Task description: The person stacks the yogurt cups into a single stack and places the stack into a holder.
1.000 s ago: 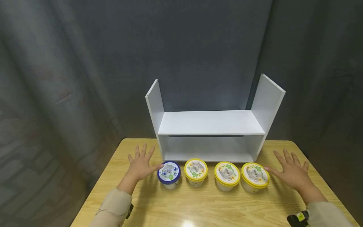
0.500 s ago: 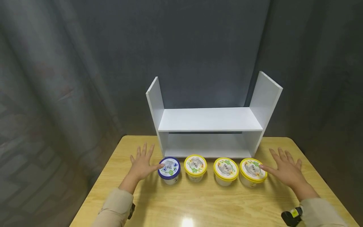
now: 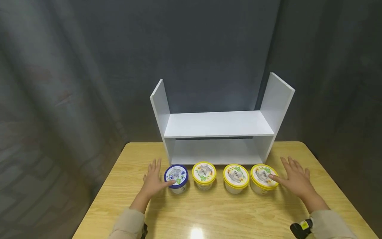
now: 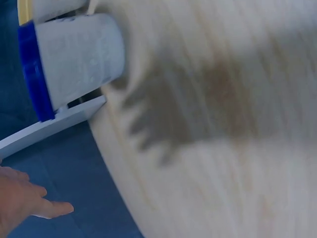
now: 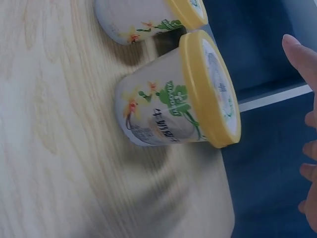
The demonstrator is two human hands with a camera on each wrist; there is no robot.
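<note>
My left hand (image 3: 153, 183) hovers with straight, spread fingers at the left of a blue-lidded tub (image 3: 176, 176); its thumb overlaps the lid in the head view. In the left wrist view that tub (image 4: 79, 59) stands apart from the fingers (image 4: 54, 209). On the other side, my right hand (image 3: 295, 181) is spread above the table beside the rightmost yellow-lidded tub (image 3: 264, 177), thumb over the lid's edge in the head view. The right wrist view shows a gap between thumb and tub (image 5: 168, 99). Two more yellow-lidded tubs, a left one (image 3: 204, 174) and a right one (image 3: 236, 177), stand between.
A white two-level shelf (image 3: 219, 123) with tall side panels stands right behind the row of tubs at the table's back. The wooden table (image 3: 179, 215) has rounded back corners. Dark grey curtains (image 3: 209, 49) hang behind and at both sides.
My left hand has turned, its fingers closer together and its thumb further over the blue lid. The right hand has shifted slightly left toward the rightmost tub. The whole head view has shifted a little.
</note>
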